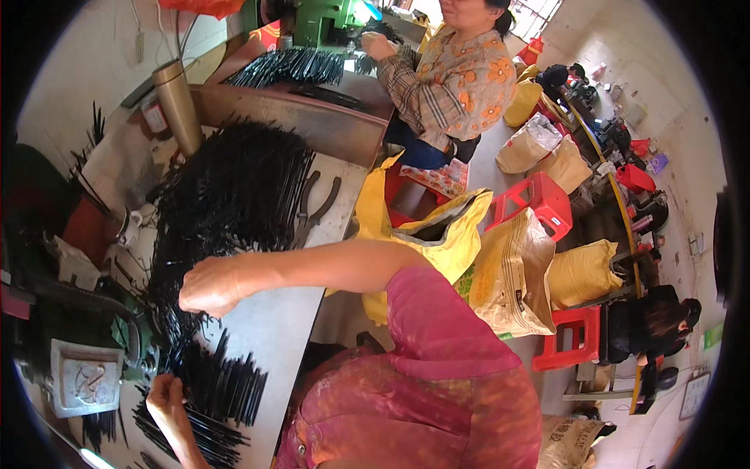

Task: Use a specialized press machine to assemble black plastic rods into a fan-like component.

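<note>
Head view. Right hand: fingers curled, grip not discernible; large heap of black rods lay just above, long axes roughly upright in view. Left hand: fingers bent, hold unclear; nearer the smaller rod stack, just right.

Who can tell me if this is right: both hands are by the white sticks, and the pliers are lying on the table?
Not quite: the sticks are black, not white, as the head view shows. The rest is right: the right hand and left hand are by them, and the pliers lie on the table.
</note>
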Demonstrator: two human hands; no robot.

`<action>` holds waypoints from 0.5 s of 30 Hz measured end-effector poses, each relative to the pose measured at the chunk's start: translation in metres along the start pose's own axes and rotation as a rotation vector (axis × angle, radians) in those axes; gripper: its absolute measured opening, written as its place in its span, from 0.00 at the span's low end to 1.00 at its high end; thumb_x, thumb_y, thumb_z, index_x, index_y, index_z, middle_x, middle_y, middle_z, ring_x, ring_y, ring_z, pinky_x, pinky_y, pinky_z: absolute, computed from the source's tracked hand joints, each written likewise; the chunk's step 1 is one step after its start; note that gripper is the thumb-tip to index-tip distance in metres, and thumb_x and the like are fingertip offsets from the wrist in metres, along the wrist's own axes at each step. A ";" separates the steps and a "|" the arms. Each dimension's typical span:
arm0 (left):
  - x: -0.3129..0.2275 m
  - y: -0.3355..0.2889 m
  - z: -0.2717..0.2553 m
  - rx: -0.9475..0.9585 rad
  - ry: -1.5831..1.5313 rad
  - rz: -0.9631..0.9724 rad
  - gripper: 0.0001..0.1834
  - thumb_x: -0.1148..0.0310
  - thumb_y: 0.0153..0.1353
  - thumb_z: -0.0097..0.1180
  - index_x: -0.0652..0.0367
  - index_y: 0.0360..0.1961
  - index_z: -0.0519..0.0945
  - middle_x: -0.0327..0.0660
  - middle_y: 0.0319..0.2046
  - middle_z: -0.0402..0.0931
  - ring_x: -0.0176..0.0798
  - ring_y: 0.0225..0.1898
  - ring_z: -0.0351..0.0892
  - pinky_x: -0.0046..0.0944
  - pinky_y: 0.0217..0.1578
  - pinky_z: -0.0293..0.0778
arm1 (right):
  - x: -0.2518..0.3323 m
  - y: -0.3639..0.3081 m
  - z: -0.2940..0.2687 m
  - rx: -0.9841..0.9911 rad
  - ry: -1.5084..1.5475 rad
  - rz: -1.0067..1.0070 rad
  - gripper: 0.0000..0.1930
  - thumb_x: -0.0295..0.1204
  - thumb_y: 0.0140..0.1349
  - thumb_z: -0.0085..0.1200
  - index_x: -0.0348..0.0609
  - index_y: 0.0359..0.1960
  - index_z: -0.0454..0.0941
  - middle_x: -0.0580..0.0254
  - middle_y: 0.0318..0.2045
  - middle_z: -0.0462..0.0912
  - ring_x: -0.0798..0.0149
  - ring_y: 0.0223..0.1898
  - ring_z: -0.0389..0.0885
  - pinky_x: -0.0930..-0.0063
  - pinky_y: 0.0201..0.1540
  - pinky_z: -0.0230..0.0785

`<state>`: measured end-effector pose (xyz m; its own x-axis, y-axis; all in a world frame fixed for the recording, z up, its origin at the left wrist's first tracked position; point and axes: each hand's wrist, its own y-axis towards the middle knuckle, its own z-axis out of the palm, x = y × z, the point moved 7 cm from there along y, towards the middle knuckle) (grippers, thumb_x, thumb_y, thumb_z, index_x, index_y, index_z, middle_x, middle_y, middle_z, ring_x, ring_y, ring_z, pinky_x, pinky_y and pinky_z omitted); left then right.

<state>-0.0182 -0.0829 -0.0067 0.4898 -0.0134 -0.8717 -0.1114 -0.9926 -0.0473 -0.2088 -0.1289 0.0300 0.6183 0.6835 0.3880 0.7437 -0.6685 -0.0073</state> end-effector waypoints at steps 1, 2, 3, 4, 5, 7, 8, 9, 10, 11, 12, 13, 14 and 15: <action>0.001 0.002 0.000 0.018 0.084 0.032 0.04 0.77 0.51 0.48 0.67 0.28 0.72 0.36 0.16 0.69 0.26 0.14 0.64 0.26 0.15 0.58 | 0.003 -0.002 -0.006 -0.137 0.104 -0.055 0.07 0.25 0.37 0.47 0.41 0.20 0.76 0.54 0.22 0.77 0.51 0.28 0.75 0.62 0.29 0.67; 0.000 0.004 0.001 0.038 0.169 0.063 0.05 0.78 0.49 0.48 0.67 0.29 0.72 0.37 0.16 0.69 0.26 0.14 0.63 0.27 0.15 0.57 | 0.004 -0.001 -0.004 -0.145 0.094 -0.045 0.07 0.25 0.37 0.47 0.41 0.20 0.76 0.54 0.22 0.77 0.51 0.28 0.75 0.62 0.29 0.67; -0.003 0.003 0.001 0.017 0.171 0.089 0.02 0.79 0.48 0.47 0.67 0.25 0.70 0.36 0.14 0.67 0.26 0.12 0.60 0.27 0.14 0.55 | 0.009 0.002 -0.006 -0.194 0.149 -0.067 0.05 0.25 0.39 0.48 0.41 0.21 0.74 0.53 0.22 0.76 0.51 0.28 0.75 0.62 0.29 0.67; -0.008 0.003 0.003 0.031 0.170 0.104 0.02 0.79 0.48 0.47 0.67 0.25 0.70 0.36 0.14 0.67 0.26 0.12 0.60 0.27 0.14 0.55 | 0.013 0.003 -0.008 -0.245 0.205 -0.083 0.04 0.26 0.42 0.49 0.40 0.22 0.73 0.53 0.21 0.76 0.51 0.28 0.75 0.62 0.29 0.66; -0.013 0.002 0.004 0.039 0.202 0.113 0.01 0.78 0.50 0.45 0.65 0.24 0.68 0.36 0.13 0.65 0.26 0.13 0.61 0.27 0.14 0.56 | 0.016 0.005 -0.007 -0.274 0.237 -0.090 0.05 0.27 0.43 0.49 0.41 0.23 0.74 0.53 0.21 0.76 0.51 0.28 0.75 0.62 0.29 0.67; -0.017 0.003 0.008 0.045 0.205 0.136 0.03 0.77 0.52 0.39 0.63 0.23 0.64 0.37 0.13 0.61 0.27 0.12 0.60 0.27 0.14 0.57 | 0.021 0.012 -0.003 -0.314 0.284 -0.115 0.07 0.28 0.45 0.49 0.43 0.26 0.76 0.54 0.22 0.77 0.52 0.28 0.75 0.63 0.30 0.67; -0.020 0.004 0.013 0.068 0.203 0.159 0.03 0.77 0.52 0.39 0.63 0.23 0.64 0.37 0.13 0.61 0.27 0.12 0.60 0.27 0.14 0.57 | 0.024 0.015 0.002 -0.355 0.288 -0.156 0.07 0.29 0.45 0.49 0.44 0.27 0.76 0.54 0.22 0.77 0.52 0.28 0.76 0.63 0.31 0.68; -0.021 0.004 0.013 0.067 0.226 0.165 0.03 0.77 0.52 0.39 0.63 0.24 0.64 0.37 0.13 0.61 0.27 0.13 0.60 0.27 0.14 0.57 | 0.025 0.021 0.007 -0.366 0.304 -0.108 0.09 0.30 0.41 0.50 0.48 0.27 0.78 0.56 0.23 0.78 0.53 0.28 0.76 0.63 0.31 0.68; -0.023 0.003 0.012 0.062 0.250 0.170 0.03 0.77 0.53 0.39 0.63 0.24 0.64 0.37 0.14 0.62 0.27 0.13 0.60 0.27 0.14 0.57 | 0.030 0.025 0.011 -0.367 0.309 -0.115 0.08 0.31 0.41 0.51 0.48 0.26 0.78 0.56 0.22 0.78 0.52 0.27 0.76 0.62 0.31 0.68; -0.026 0.004 0.012 0.064 0.281 0.169 0.02 0.76 0.53 0.39 0.62 0.25 0.65 0.37 0.15 0.62 0.27 0.15 0.60 0.27 0.15 0.58 | 0.034 0.029 0.015 -0.327 0.242 -0.104 0.08 0.31 0.41 0.50 0.48 0.25 0.77 0.56 0.21 0.77 0.52 0.27 0.76 0.62 0.31 0.68; -0.031 0.004 0.016 0.078 0.282 0.179 0.02 0.76 0.53 0.39 0.62 0.25 0.65 0.37 0.15 0.62 0.27 0.15 0.60 0.27 0.15 0.58 | 0.035 0.030 0.018 -0.287 0.176 -0.088 0.07 0.32 0.41 0.50 0.47 0.23 0.77 0.55 0.20 0.77 0.51 0.28 0.76 0.62 0.31 0.68; -0.038 0.002 0.017 0.038 0.291 0.197 0.02 0.76 0.54 0.40 0.62 0.26 0.65 0.36 0.15 0.62 0.26 0.15 0.59 0.27 0.15 0.57 | 0.034 0.029 0.020 -0.298 0.157 -0.072 0.07 0.33 0.42 0.49 0.46 0.22 0.77 0.54 0.19 0.76 0.51 0.28 0.76 0.61 0.30 0.68; -0.042 0.002 0.017 -0.003 0.299 0.215 0.03 0.75 0.55 0.40 0.62 0.26 0.65 0.36 0.15 0.61 0.26 0.16 0.58 0.27 0.16 0.57 | 0.031 0.028 0.020 -0.305 0.154 -0.061 0.07 0.33 0.42 0.49 0.46 0.22 0.77 0.54 0.19 0.76 0.51 0.28 0.76 0.61 0.30 0.68; -0.042 0.004 0.017 0.008 0.298 0.243 0.03 0.75 0.55 0.41 0.62 0.27 0.65 0.36 0.16 0.62 0.26 0.17 0.58 0.27 0.16 0.57 | 0.030 0.027 0.020 -0.308 0.150 -0.051 0.08 0.33 0.41 0.49 0.46 0.22 0.77 0.54 0.20 0.77 0.51 0.28 0.76 0.61 0.30 0.68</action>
<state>-0.0536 -0.0839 0.0217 0.6778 -0.2837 -0.6783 -0.2612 -0.9553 0.1385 -0.1652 -0.1208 0.0231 0.5214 0.6828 0.5118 0.6464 -0.7076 0.2854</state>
